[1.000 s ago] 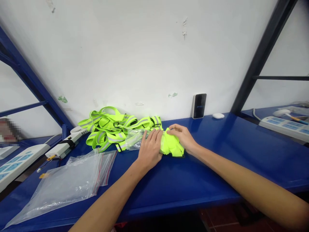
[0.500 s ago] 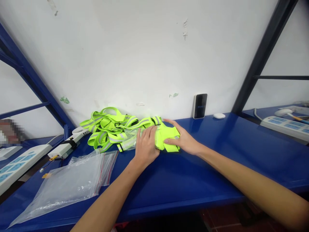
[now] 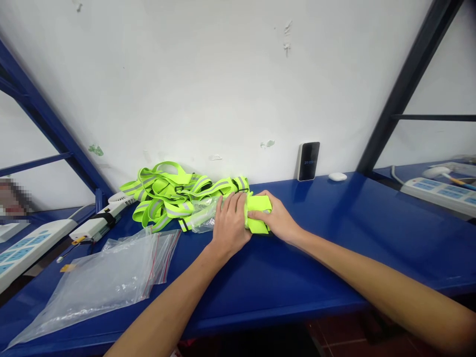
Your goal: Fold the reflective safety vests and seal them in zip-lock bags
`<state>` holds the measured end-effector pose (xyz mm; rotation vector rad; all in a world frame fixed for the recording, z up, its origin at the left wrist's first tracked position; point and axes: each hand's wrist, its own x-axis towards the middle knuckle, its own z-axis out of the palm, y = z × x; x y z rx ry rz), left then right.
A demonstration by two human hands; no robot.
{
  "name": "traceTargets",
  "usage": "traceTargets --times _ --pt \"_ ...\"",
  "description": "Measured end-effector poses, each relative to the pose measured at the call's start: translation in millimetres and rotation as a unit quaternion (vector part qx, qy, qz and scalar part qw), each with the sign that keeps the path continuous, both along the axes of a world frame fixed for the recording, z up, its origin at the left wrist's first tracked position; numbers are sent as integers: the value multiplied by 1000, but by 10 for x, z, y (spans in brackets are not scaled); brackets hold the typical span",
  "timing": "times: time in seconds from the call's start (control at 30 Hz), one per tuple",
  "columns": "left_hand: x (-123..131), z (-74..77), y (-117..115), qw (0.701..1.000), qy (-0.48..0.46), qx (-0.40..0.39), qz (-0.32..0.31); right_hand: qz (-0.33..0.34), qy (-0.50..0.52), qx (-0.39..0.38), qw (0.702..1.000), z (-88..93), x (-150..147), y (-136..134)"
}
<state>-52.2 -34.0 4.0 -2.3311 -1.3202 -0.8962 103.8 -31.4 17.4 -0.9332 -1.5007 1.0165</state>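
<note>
Gripping folded lime-green webbing point(image 3: 260, 203)

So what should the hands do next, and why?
Probably the right hand should gently push the folded green strap further into the clear bag, because the strap's end sticks out beside that hand while the left hand holds the bag.

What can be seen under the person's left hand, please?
From under the left hand, crinkled clear plastic shows to its left, and folded neon webbing, held by the right hand, shows to its right. What lies directly beneath the palm is covered.
</note>
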Motion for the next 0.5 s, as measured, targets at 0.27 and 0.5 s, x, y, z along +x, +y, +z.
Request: traceTargets --times 0.27,0.5 --pt "53 -92 -21 998 49 -17 -47 47 -35 -21 998 -64 47 63" --pt "-47 14 3 999 13 -11 -29 24 18 24 999 -29 72 21"
